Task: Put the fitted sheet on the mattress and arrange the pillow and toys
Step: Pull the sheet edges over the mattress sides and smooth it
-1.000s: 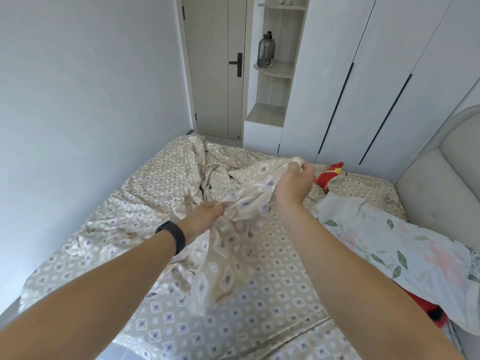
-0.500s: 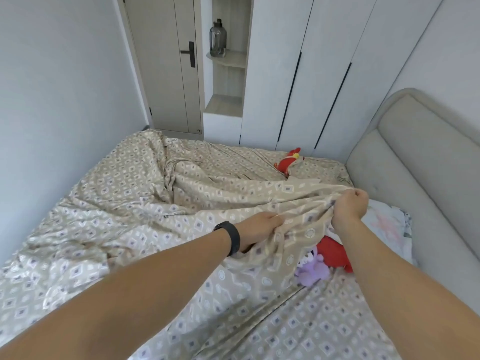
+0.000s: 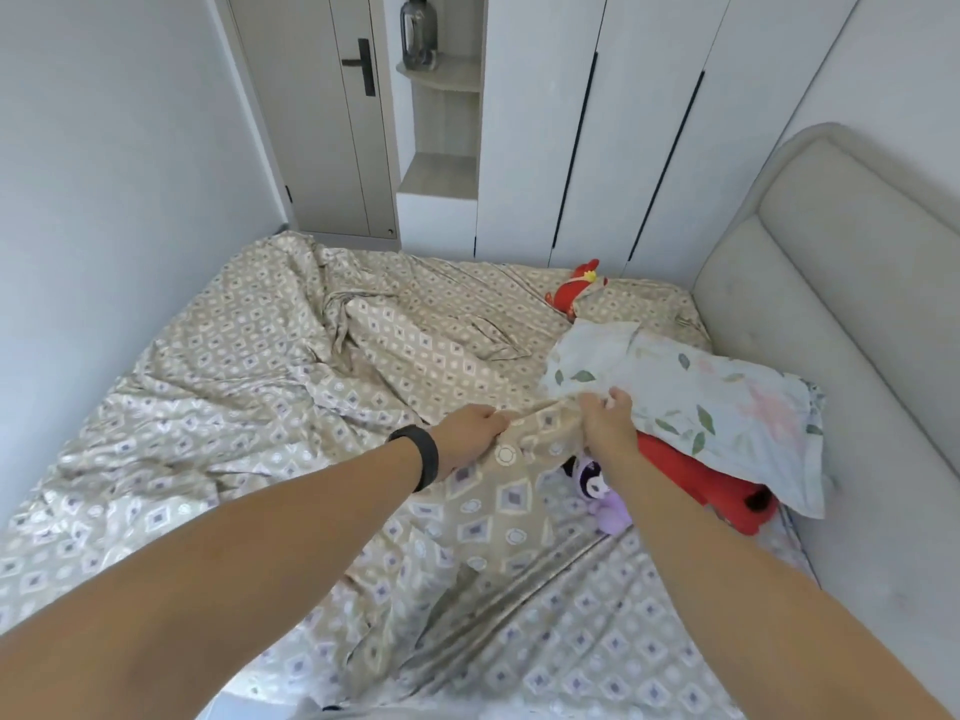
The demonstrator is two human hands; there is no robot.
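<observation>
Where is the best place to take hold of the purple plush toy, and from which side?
Probably its round head, from above and the near side: the right hand hovers close, and the red toy and pillow block the headboard side.

I count one fitted sheet [image 3: 249, 387] under my two hands: my left hand [image 3: 470, 433] and my right hand [image 3: 608, 426]. There is one pillow [image 3: 717, 407] and three toys: a small red toy [image 3: 574, 293], a purple plush [image 3: 597, 485] and a big red one [image 3: 701, 485] (partly under the pillow). One bottle [image 3: 418, 31] stands on the shelf [image 3: 447, 77].
</observation>
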